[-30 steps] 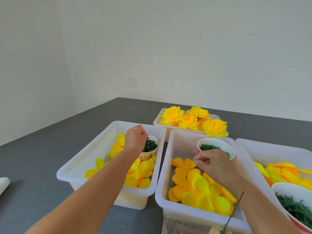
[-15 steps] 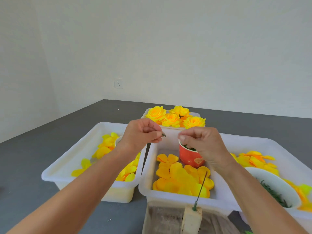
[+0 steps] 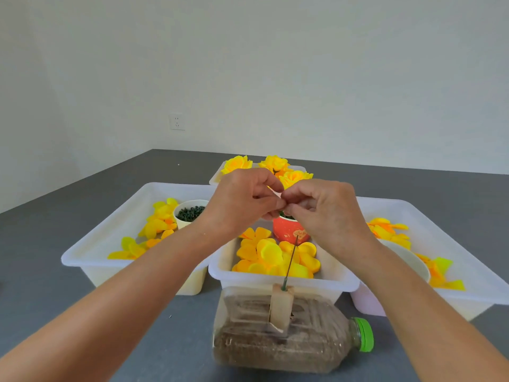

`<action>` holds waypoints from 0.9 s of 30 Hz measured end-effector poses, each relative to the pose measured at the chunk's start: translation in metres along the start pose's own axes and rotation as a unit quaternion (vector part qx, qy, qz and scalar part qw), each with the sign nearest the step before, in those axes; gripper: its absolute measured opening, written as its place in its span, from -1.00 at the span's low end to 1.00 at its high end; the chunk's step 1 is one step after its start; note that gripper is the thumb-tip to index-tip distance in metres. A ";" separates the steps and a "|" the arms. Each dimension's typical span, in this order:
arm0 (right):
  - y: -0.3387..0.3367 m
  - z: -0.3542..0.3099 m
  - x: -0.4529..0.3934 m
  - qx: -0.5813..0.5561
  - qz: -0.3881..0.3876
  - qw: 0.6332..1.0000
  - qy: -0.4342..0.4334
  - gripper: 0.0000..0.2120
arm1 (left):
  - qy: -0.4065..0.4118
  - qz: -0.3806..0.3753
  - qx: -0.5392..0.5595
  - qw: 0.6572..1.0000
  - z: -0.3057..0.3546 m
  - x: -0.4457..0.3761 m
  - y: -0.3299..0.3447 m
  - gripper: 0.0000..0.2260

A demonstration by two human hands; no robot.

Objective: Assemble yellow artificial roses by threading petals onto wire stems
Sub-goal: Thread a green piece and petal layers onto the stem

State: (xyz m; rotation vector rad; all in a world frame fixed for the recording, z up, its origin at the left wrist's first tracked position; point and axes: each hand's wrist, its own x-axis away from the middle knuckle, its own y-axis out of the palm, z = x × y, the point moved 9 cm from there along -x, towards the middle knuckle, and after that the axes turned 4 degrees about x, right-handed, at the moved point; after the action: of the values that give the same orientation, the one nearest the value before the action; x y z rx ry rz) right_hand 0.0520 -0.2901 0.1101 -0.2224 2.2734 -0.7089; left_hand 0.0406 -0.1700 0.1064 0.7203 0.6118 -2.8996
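Note:
My left hand [image 3: 242, 199] and my right hand [image 3: 322, 213] meet fingertip to fingertip above the middle bin [image 3: 281, 279]. Between their pinched fingers sits a small part; only a pale sliver of it shows. Below them a thin green wire stem [image 3: 291, 259] stands upright in a wooden block [image 3: 281, 307] fixed on a bottle lying on its side [image 3: 289, 334]. Loose yellow petals [image 3: 270, 257] fill the middle bin. Behind my hands stands a red paper cup [image 3: 289, 230]. Finished yellow roses [image 3: 237, 164] lie in a tray at the back.
A left bin [image 3: 110, 244] holds yellow petals and a white cup of small green parts [image 3: 190, 213]. A right bin [image 3: 446, 244] holds more petals and another white cup [image 3: 407, 260]. The grey table runs to white walls with a socket [image 3: 176, 122].
Both hands left the cups, rose and came together in front of me. They now pinch a small part between them. The view dropped, showing the bottle and wire stem.

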 end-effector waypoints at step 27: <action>0.008 0.030 0.058 -0.388 0.026 0.898 0.206 -0.76 | -0.040 0.025 0.189 0.981 -0.012 0.062 0.032 -0.92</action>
State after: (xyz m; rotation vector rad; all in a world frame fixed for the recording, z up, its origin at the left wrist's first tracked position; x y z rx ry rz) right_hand 0.0322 -0.3169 0.0535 -0.4093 2.8608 0.2553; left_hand -0.0030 -0.1940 0.0559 0.6373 0.0274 -3.0104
